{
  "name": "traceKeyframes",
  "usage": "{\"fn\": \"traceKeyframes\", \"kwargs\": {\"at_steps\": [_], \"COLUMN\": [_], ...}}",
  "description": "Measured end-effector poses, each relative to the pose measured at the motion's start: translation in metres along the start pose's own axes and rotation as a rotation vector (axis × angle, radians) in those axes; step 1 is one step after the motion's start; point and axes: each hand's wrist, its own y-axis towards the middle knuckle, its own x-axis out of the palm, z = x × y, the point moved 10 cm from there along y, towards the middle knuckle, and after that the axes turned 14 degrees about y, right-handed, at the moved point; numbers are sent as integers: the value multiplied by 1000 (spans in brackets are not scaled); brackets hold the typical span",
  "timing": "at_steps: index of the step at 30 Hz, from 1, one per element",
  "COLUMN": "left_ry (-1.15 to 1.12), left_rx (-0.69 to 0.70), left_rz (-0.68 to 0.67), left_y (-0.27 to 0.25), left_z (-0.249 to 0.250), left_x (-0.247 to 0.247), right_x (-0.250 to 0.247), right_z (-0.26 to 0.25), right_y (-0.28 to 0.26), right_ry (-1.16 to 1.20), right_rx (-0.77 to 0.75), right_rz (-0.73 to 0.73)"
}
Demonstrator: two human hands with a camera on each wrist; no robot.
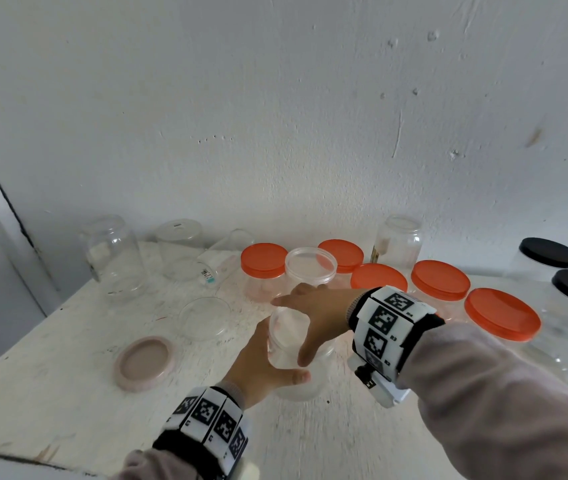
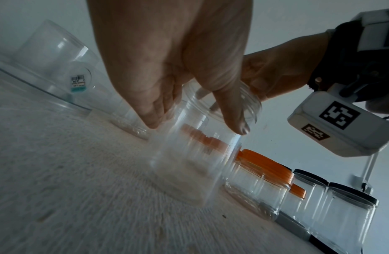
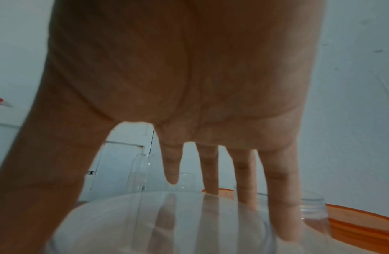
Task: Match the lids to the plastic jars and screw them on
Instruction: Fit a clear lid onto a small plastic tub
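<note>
A clear plastic jar [image 1: 287, 344] stands near the middle of the white table [image 1: 67, 393]. My left hand [image 1: 270, 362] grips its body from the near side, thumb across the front. My right hand [image 1: 310, 317] lies over its top, and the thumb and fingers [image 3: 276, 189] reach down around a clear lid [image 3: 159, 226] sitting on the mouth. In the left wrist view my left hand [image 2: 198, 125] pinches the blurred jar [image 2: 189, 163] just below the ridged lid [image 2: 243, 101].
A pink lid [image 1: 145, 363] and a clear lid [image 1: 205, 317] lie on the table to the left. Orange-lidded jars [image 1: 440, 280] stand behind and to the right, with black-lidded jars [image 1: 549, 252] beyond them. Open clear jars [image 1: 112, 258] stand at the back left, against the wall.
</note>
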Motion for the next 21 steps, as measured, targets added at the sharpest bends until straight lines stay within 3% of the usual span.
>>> {"fn": "traceKeyframes", "kwargs": {"at_steps": [7,12,21], "left_ry": [9,7,7], "left_rx": [5,-11,7], "left_rz": [10,7,36], "left_y": [-2,0,-2], "left_z": [2,0,-1], "left_x": [-1,-1,0], "right_x": [-1,3,4], "right_z": [10,3,10], "right_y": [4,5,0], "right_ry": [-31,-24,-22], "right_rx": [64,12,-50], "right_rz": [75,18,88]}}
